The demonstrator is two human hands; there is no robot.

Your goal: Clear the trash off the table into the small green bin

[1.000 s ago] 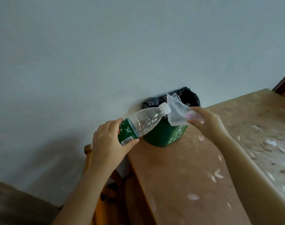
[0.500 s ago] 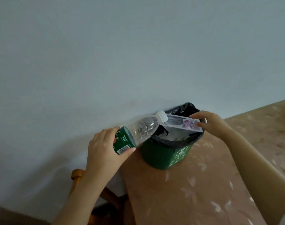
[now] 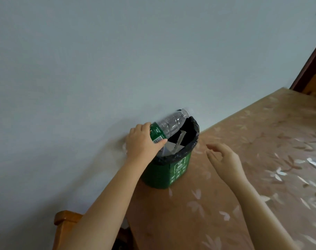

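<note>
Right hand [image 3: 224, 157] fingers [image 3: 212, 147] now spread and empty, pulled back beside the green bin [image 3: 173, 170]; half a second ago still pinching the clear pouch [image 3: 173, 146] at the rim. Pouch now inside, resting against the black liner [image 3: 191, 147]. Left hand [image 3: 141, 141] fingers still wrapped round the bottle [image 3: 169, 126] base, neck tilted over the bin mouth. Cap washed out against the wall. Bin at the surface [image 3: 225, 204] far-left corner, by the wall. Chair back [image 3: 63, 219] cut off below.
</note>
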